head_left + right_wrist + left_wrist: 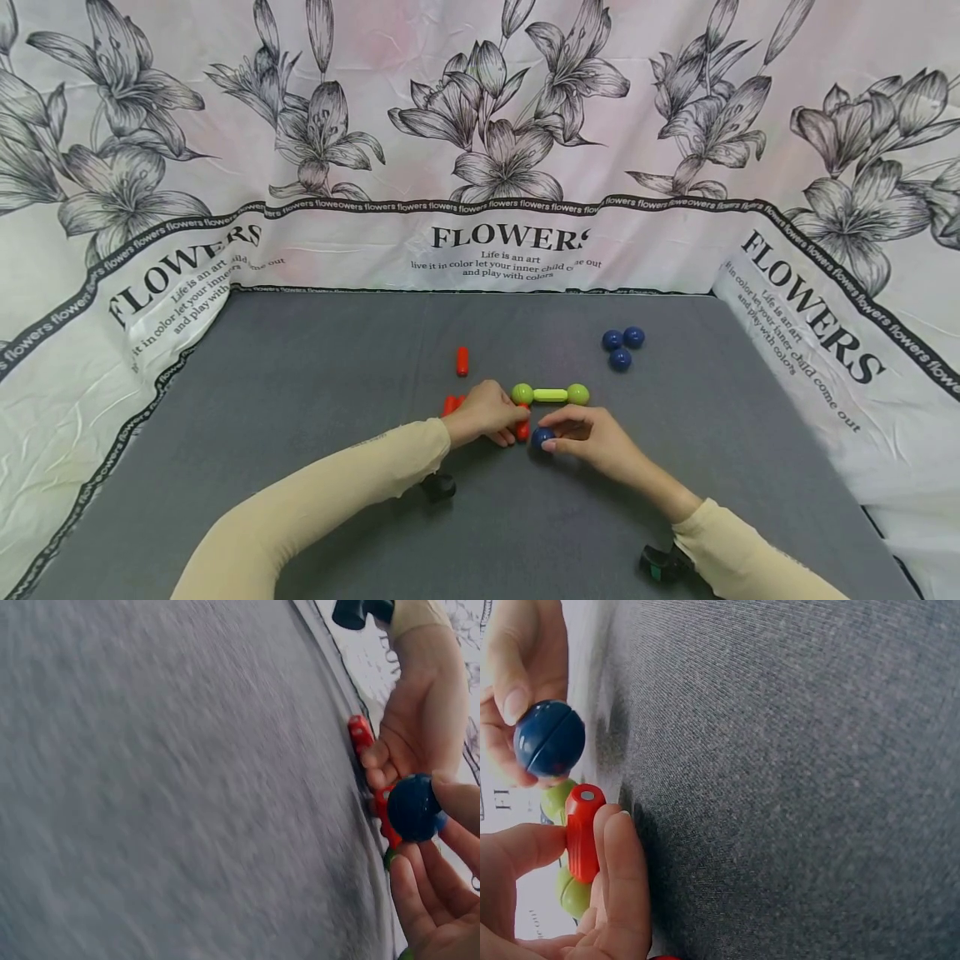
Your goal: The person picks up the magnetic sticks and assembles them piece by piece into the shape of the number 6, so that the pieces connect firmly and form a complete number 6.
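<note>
My left hand [487, 414] pinches a red rod [583, 834] between thumb and fingers. One end of that rod lies close to a green ball [522, 393]. A green rod [551, 395] joins this ball in a line with another green ball [578, 394]. My right hand [600, 440] holds a dark blue ball [411, 808] in its fingertips, beside the near end of the red rod. In the left wrist view, the blue ball has a seam around it and a small gap separates it from the rod's end, which bears a small silvery disc.
More red rods [450, 406] lie at the left hand's far side, partly hidden by it. Another red rod [462, 362] lies alone farther back. Three blue balls [620, 359] sit grouped at the back right. A grey cloth [337, 358] covers the table; a flower-printed curtain [337, 242] hangs behind.
</note>
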Available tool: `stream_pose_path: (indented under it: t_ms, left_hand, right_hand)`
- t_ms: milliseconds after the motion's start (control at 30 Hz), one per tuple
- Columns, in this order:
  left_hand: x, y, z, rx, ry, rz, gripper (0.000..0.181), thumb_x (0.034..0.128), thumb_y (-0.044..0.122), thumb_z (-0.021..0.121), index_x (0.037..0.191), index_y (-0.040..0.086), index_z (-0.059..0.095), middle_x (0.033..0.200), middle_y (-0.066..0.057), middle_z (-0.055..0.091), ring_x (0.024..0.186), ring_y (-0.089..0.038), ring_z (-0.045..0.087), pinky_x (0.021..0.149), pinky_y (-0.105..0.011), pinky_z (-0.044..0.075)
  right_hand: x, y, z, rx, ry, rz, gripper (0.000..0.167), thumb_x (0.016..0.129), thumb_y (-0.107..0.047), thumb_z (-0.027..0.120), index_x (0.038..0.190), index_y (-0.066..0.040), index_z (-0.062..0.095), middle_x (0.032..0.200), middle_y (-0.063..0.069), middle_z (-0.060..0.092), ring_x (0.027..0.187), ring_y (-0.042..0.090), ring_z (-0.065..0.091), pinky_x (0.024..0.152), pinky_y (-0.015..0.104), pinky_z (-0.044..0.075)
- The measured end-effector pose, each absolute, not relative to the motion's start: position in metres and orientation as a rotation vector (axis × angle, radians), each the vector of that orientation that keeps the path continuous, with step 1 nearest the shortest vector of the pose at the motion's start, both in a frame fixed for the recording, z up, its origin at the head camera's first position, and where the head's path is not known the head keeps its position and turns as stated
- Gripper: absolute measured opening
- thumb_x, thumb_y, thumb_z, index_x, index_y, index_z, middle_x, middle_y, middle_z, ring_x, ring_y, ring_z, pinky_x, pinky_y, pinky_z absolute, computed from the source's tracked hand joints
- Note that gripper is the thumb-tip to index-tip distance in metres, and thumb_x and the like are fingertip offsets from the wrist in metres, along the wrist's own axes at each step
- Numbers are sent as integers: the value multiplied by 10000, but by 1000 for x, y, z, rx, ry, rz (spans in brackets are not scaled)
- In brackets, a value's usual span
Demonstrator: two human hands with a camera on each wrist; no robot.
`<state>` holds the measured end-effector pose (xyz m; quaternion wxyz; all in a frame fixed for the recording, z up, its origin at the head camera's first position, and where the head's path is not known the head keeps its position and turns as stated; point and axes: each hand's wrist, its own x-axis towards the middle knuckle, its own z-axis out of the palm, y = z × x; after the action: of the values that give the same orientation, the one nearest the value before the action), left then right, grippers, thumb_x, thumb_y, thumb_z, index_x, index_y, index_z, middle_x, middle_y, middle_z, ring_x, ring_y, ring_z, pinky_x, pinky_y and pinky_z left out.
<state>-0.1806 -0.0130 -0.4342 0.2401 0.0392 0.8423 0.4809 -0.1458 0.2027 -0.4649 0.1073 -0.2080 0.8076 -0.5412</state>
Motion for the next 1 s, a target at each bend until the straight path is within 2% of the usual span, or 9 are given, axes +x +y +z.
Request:
stream_pose_path:
  t_ms: [400,667,1000]
  left_hand:
    - [-182,-12,-435,107,2301,1310,239,904,176,701,750,-1,750,705,-158,739,554,-175,701,568,-302,599]
    - [-182,-12,-436,116,2308,1295,252,907,180,691,720,21,749,674,-133,731,537,-153,687,563,-293,596]
    - [-182,-11,-436,114,2299,1305,245,907,186,699,750,6,752,666,-128,725,524,-134,663,558,-289,594]
  right_hand:
    - [-132,185,-468,-389,2456,-1541,293,829,-262,802,1072,-112,737,1015,116,732,802,54,673,721,222,564]
    - [-126,176,-469,-244,2505,-1548,292,804,-255,825,1028,-84,747,965,99,758,766,64,695,668,223,557]
    - [-125,170,-466,-155,2550,-1514,291,775,-264,847,990,-100,738,939,67,751,773,82,690,671,211,554]
